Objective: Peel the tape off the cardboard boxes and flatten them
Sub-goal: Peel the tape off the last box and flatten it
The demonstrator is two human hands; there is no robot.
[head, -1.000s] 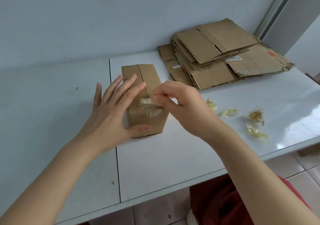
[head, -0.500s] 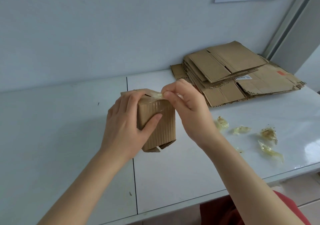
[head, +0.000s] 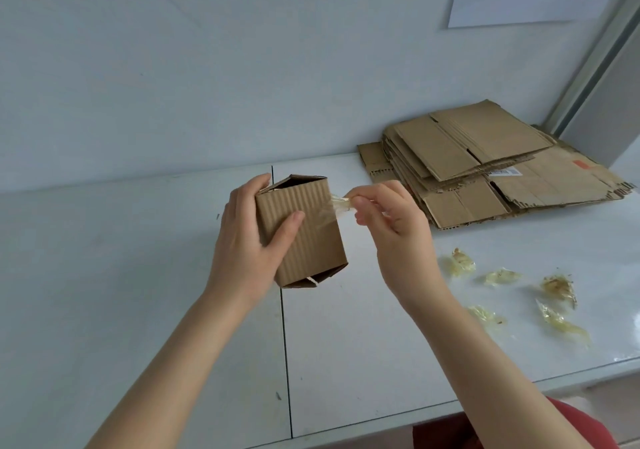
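1 small cardboard box [head: 304, 230] is in hand above the white table [head: 138, 275], and the step under way looks like the tape peel, not yet the flattening. The left hand [head: 249, 241] wraps the box from its left side, thumb pressed on the ribbed front face and the other fingers behind, out of sight. The right hand [head: 391, 220] is just beside the box's right edge, its fingers [head: 360, 203] pinched on a strip of clear tape [head: 337, 203] that stretches from the box's upper right edge to the fingertips.

The next move probably calls for a steady pull away from the box while the left hand holds firm, so the strip comes free without tearing the paper face. After that, the flaps would need opening and the walls pressing flat.

The box is held upright with a slight tilt, off the table. Its top flaps gape open, showing a dark inside; the bottom flaps look loose, with a gap at the seam.

5 crumpled tape scraps [head: 498, 275] lie on the table to the right, and a stack of flattened boxes [head: 485, 168] sits at the back right against the wall.
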